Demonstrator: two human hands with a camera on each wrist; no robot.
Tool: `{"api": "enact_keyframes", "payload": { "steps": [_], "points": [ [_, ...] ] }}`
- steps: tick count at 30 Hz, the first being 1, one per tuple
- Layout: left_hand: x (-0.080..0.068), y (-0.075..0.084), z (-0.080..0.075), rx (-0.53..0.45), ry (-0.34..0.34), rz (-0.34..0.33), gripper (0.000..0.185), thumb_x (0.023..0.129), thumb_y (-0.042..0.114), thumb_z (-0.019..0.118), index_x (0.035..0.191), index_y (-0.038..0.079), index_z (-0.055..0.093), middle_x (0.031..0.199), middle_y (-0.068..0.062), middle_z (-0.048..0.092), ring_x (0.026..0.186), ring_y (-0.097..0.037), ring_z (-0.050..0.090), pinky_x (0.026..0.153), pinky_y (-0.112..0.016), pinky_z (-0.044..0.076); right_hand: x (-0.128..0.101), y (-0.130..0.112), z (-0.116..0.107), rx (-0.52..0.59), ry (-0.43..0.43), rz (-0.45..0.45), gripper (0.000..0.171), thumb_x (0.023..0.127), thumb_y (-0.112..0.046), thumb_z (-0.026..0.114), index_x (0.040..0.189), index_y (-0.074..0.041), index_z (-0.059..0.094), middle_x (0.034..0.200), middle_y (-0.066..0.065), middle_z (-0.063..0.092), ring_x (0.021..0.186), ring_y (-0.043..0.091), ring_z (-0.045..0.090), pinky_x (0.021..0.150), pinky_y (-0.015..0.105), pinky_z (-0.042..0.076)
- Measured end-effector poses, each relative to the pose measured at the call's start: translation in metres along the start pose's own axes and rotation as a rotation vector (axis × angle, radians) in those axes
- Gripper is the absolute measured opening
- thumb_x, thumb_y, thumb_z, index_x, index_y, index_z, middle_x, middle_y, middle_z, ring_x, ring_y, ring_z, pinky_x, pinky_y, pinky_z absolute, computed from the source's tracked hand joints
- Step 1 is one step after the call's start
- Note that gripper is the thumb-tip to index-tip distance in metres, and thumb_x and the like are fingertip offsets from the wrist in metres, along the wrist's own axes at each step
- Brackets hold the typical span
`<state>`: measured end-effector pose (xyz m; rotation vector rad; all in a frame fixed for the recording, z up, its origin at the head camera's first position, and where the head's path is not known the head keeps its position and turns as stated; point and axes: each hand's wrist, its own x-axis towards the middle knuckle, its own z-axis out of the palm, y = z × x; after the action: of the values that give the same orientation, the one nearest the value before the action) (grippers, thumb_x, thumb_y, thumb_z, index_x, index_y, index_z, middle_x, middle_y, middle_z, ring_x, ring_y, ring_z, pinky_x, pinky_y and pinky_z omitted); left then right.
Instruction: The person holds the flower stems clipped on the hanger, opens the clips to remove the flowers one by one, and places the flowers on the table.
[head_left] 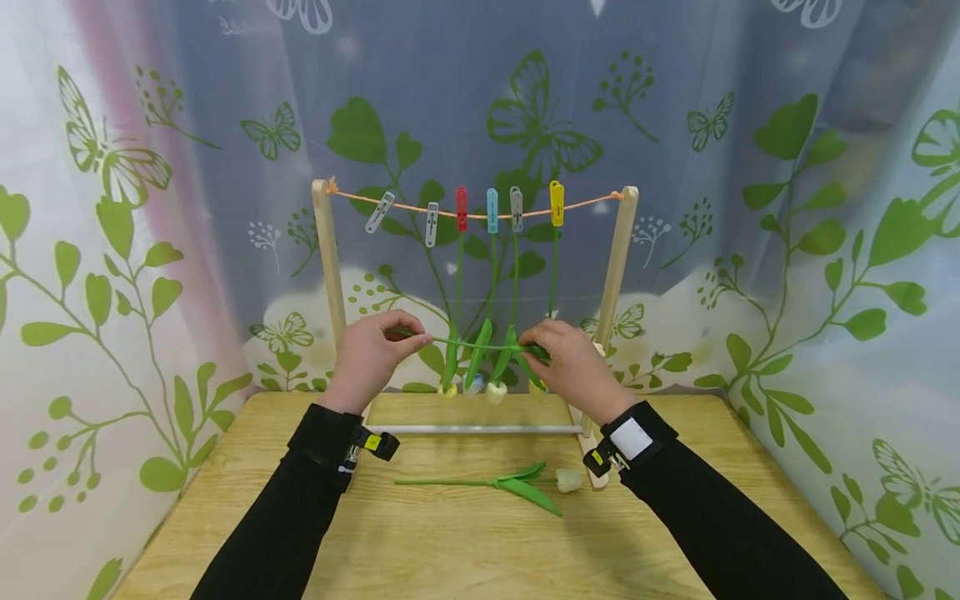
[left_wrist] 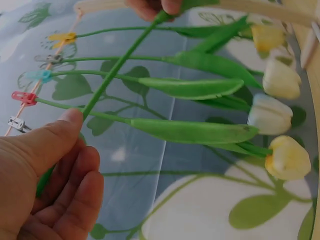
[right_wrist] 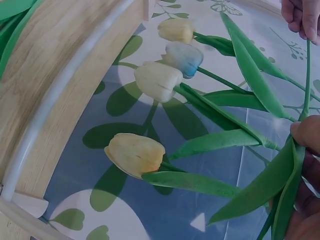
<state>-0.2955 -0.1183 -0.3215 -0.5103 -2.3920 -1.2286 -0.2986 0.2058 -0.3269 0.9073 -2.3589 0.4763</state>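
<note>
Both hands hold one artificial tulip by its green stem (head_left: pixel 480 344), stretched sideways in front of the rack. My left hand (head_left: pixel 378 354) pinches the thin stem end between thumb and fingers. My right hand (head_left: pixel 573 362) grips the stem where its leaves (right_wrist: pixel 265 185) begin; the flower head is hidden. Behind the hands, several tulips hang head down from an orange cord, clipped by a red clothespin (head_left: pixel 462 208), a blue clothespin (head_left: pixel 492 210), a grey clothespin (head_left: pixel 517 208) and a yellow clothespin (head_left: pixel 557 204). Two pale clothespins, one of them tilted (head_left: pixel 380 212), sit on the cord's left part without flowers.
Wooden posts (head_left: pixel 623 250) carry the cord (head_left: pixel 412 207) at either side, with a white bar (head_left: pixel 480 430) low between them. Another tulip with a white head (head_left: pixel 568 480) lies on the wooden table (head_left: pixel 450 550). A leaf-printed curtain (head_left: pixel 247 75) surrounds the table.
</note>
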Motion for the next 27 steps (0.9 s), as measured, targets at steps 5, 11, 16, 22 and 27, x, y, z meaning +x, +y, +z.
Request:
{"api": "enact_keyframes", "payload": {
  "steps": [5, 11, 16, 22, 27],
  "points": [
    [-0.002, -0.002, 0.002, 0.189, 0.026, 0.16, 0.015, 0.102, 0.026, 0.08, 0.114, 0.019, 0.086, 0.11, -0.004, 0.083, 0.095, -0.023, 0.078, 0.083, -0.039, 0.067, -0.002, 0.0, 0.005, -0.032, 0.006, -0.007, 0.02, 0.099, -0.007, 0.083, 0.118, -0.005, 0.08, 0.114, 0.011, 0.077, 0.098, 0.024, 0.076, 0.08, 0.035, 0.068],
    [-0.005, -0.006, 0.004, 0.385, 0.016, 0.333, 0.015, 0.101, 0.022, 0.081, 0.113, 0.018, 0.087, 0.107, -0.003, 0.084, 0.091, -0.02, 0.079, 0.076, -0.033, 0.067, -0.008, 0.0, 0.012, -0.057, -0.011, 0.024, 0.021, 0.099, -0.008, 0.084, 0.119, -0.005, 0.08, 0.114, 0.01, 0.076, 0.099, 0.023, 0.074, 0.082, 0.037, 0.066],
    [-0.009, -0.01, 0.005, 0.474, 0.026, 0.382, 0.014, 0.099, 0.018, 0.082, 0.112, 0.016, 0.087, 0.105, -0.004, 0.084, 0.095, -0.021, 0.078, 0.078, -0.034, 0.067, -0.009, -0.001, 0.018, -0.066, -0.026, 0.011, 0.019, 0.1, -0.008, 0.082, 0.119, -0.006, 0.079, 0.113, 0.009, 0.075, 0.103, 0.024, 0.072, 0.084, 0.034, 0.066],
    [-0.013, -0.008, 0.006, 0.507, 0.024, 0.398, 0.015, 0.1, 0.019, 0.081, 0.113, 0.014, 0.086, 0.103, -0.004, 0.084, 0.095, -0.022, 0.078, 0.081, -0.036, 0.068, -0.009, -0.001, 0.022, -0.094, -0.02, -0.007, 0.016, 0.1, -0.01, 0.082, 0.117, -0.007, 0.08, 0.111, 0.008, 0.074, 0.101, 0.022, 0.072, 0.082, 0.031, 0.066],
    [-0.015, -0.009, 0.009, 0.495, 0.031, 0.41, 0.015, 0.101, 0.016, 0.08, 0.114, 0.013, 0.086, 0.106, -0.003, 0.083, 0.097, -0.022, 0.079, 0.084, -0.035, 0.069, -0.008, -0.002, 0.021, -0.086, -0.001, -0.015, 0.017, 0.1, -0.01, 0.083, 0.116, -0.007, 0.08, 0.111, 0.008, 0.074, 0.101, 0.023, 0.071, 0.082, 0.032, 0.066]
  ]
}}
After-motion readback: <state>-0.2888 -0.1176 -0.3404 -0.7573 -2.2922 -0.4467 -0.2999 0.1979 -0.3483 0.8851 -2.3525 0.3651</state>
